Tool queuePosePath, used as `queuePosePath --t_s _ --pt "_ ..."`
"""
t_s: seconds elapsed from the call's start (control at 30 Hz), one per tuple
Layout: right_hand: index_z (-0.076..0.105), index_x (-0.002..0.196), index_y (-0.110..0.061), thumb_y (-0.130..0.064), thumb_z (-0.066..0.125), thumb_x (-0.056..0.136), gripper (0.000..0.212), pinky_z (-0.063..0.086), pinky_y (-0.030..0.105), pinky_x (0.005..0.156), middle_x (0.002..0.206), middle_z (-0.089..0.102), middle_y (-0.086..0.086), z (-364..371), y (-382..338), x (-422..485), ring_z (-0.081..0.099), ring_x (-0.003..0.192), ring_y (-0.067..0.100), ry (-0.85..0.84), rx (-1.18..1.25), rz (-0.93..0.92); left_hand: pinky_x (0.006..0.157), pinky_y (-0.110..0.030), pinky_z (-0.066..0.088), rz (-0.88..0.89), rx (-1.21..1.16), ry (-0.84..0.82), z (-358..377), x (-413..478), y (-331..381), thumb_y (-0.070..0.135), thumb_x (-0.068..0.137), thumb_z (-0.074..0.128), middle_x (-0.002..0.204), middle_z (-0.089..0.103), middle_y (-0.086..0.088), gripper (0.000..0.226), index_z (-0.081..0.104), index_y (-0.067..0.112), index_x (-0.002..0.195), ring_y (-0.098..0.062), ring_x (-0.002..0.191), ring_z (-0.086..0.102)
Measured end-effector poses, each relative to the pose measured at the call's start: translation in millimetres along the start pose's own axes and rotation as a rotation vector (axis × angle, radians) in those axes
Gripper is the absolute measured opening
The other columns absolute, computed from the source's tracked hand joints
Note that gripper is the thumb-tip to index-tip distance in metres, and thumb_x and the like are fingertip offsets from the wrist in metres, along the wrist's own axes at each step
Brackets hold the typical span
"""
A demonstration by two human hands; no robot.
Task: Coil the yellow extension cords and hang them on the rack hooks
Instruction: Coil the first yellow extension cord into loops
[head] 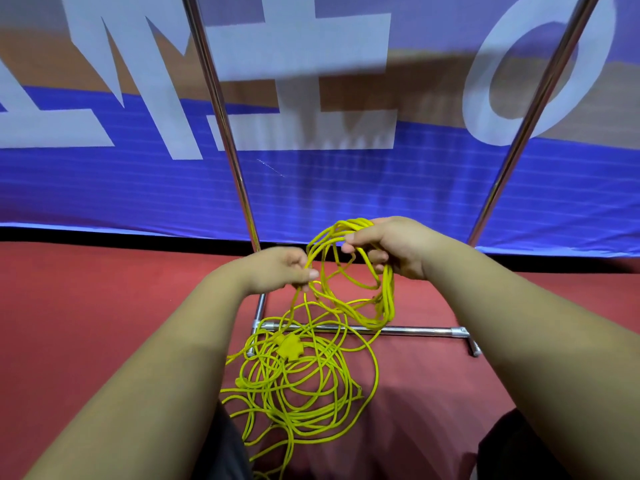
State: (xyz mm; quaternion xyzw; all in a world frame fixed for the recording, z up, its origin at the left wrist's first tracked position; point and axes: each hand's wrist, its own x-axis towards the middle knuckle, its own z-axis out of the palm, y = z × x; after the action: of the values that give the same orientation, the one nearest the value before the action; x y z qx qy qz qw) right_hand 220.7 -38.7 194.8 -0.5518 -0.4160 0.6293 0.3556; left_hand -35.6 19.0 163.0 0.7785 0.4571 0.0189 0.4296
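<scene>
A yellow extension cord lies in a loose tangle on the red carpet, with a yellow socket block on top of it. My right hand grips a bundle of several coiled loops that hang below it. My left hand pinches one strand of the cord just left of the coil. The chrome rack has two upright poles and a base bar on the floor behind the tangle. No hooks are in view.
A blue banner with large white letters stands behind the rack. Red carpet covers the floor on both sides. My dark trouser knees show at the bottom edge.
</scene>
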Motion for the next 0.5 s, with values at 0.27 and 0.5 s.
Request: queuePosePath --t_s 0.27,0.5 --pt "0.069 0.115 -0.012 -0.024 0.065 0.102 0.018 0.040 0.028 0.051 0.120 0.079 0.007 -21.9 3.4 2.6 0.034 0.044 0.009 -0.006 0.011 0.013 0.077 -0.037 0.055 -0.030 0.148 0.330 -14.6 4.0 -23.6 0.009 0.106 0.050 0.086 0.069 -0.001 0.027 0.072 0.027 0.104 -0.018 0.078 0.066" --pt "0.072 0.119 -0.010 -0.033 0.065 0.103 0.028 0.046 0.028 0.053 0.115 0.080 0.006 -21.8 8.0 5.1 0.047 0.049 0.009 0.068 -0.029 0.089 0.083 -0.031 0.041 0.414 0.471 0.465 -24.8 -1.0 24.0 -0.007 0.094 0.049 0.091 0.053 0.013 0.065 0.066 0.040 0.135 -0.016 0.093 0.047"
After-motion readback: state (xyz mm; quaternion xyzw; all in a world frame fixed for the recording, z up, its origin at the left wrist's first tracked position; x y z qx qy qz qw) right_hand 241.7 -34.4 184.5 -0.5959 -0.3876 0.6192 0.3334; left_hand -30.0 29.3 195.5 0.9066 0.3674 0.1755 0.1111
